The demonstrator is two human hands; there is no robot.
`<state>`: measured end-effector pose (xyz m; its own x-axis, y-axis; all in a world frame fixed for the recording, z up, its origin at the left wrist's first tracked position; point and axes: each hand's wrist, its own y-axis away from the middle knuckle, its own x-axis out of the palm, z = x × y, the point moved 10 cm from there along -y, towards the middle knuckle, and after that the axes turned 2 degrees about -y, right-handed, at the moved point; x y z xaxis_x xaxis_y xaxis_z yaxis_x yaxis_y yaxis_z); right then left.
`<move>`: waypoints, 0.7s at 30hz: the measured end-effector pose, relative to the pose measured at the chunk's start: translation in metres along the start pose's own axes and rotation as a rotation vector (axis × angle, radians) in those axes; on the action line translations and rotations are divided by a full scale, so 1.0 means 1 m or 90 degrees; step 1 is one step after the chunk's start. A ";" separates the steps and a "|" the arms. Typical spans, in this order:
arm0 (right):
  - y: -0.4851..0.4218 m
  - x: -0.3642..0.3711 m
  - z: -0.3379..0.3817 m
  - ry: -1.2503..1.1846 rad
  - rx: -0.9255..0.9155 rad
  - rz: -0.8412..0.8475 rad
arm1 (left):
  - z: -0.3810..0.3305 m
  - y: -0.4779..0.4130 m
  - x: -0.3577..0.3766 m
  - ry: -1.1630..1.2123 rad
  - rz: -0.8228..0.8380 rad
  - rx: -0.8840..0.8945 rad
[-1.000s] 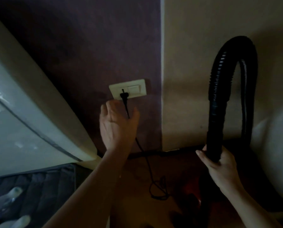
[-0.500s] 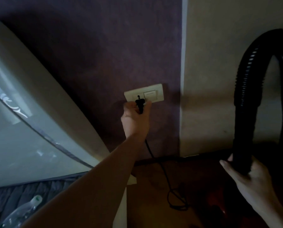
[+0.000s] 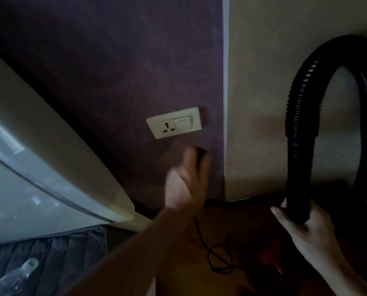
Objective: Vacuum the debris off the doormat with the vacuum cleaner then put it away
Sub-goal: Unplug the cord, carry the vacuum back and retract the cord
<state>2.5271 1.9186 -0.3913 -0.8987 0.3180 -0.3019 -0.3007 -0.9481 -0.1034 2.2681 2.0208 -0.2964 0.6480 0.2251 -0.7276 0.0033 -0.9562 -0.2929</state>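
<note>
Plug point(image 3: 200, 152) pulled out of socket point(image 3: 166, 127), pinched by left hand point(image 3: 184, 184) fingers (blurred), right hand point(image 3: 305, 229) fingers wrapped round hose point(image 3: 301, 129)

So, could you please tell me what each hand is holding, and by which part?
The right hand grips the black vacuum hose near its lower end. The left hand, blurred, seems to pinch the black plug at its fingertips.

plug point(image 3: 200, 153): out of socket point(image 3: 166, 127) | left hand point(image 3: 184, 184): dropped below it, gripping plug
</note>
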 end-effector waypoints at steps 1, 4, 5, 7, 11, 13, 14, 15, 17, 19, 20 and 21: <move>0.000 0.000 0.002 -0.003 -0.003 0.001 | -0.012 0.020 0.009 0.022 0.039 0.019; 0.003 -0.001 -0.007 -0.026 0.012 0.019 | -0.015 0.058 0.028 0.149 0.055 -0.050; 0.004 -0.004 -0.008 -0.038 0.008 0.014 | -0.018 0.064 0.038 0.169 0.084 -0.054; 0.006 -0.013 -0.011 -0.058 0.000 0.000 | -0.039 0.077 0.063 0.179 0.177 -0.017; 0.014 -0.033 -0.016 -0.069 -0.003 -0.026 | -0.073 0.100 0.098 0.195 0.268 0.016; 0.022 -0.045 -0.015 -0.064 -0.009 -0.028 | -0.087 0.104 0.110 0.197 0.290 0.014; 0.026 -0.052 -0.016 -0.073 -0.001 -0.029 | -0.091 0.105 0.118 0.196 0.296 0.007; 0.030 -0.062 -0.020 -0.082 0.008 -0.033 | -0.092 0.107 0.127 0.190 0.303 -0.004; 0.040 -0.090 -0.027 -0.094 0.021 -0.049 | -0.096 0.115 0.148 0.182 0.327 -0.021; 0.052 -0.120 -0.035 -0.086 0.032 -0.070 | -0.096 0.127 0.167 0.190 0.343 -0.053; 0.058 -0.135 -0.040 -0.072 0.036 -0.079 | -0.097 0.136 0.176 0.189 0.351 -0.073; 0.064 -0.152 -0.046 -0.060 0.043 -0.092 | -0.095 0.146 0.188 0.168 0.364 -0.089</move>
<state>2.6586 1.8095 -0.3957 -0.8698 0.4518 -0.1983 -0.4462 -0.8918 -0.0745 2.4624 1.9062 -0.4170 0.7427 -0.3639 -0.5621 -0.3104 -0.9309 0.1926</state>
